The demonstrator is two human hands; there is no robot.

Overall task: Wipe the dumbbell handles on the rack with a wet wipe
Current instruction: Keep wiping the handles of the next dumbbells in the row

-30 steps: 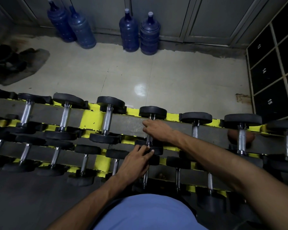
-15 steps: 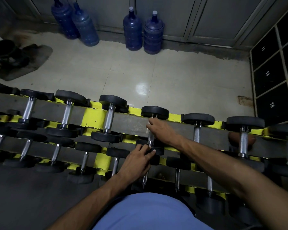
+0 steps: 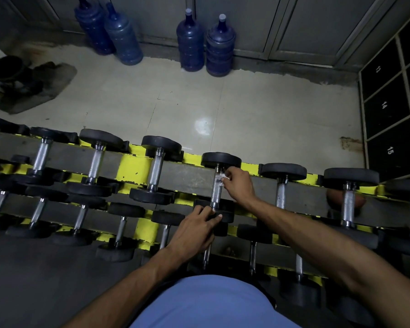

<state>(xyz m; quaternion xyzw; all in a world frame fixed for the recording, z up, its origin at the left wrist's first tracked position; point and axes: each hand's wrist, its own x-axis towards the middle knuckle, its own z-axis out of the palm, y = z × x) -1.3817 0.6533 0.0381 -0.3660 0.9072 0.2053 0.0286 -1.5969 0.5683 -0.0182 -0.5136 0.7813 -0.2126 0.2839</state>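
Right hand [image 3: 238,185] grip pinching a white wet wipe [image 3: 221,178] on one knurled steel dumbbell handle [image 3: 216,190], left hand [image 3: 194,229] grip slack on its black head [image 3: 225,217], likely mid-job, other handles [image 3: 155,172] waiting.

pale tiled floor [image 3: 258,110], blue water jugs [image 3: 189,41]

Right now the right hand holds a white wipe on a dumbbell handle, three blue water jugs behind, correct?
Four blue water jugs, not three, per the head view. The right hand does hold the white wipe on the dumbbell handle.
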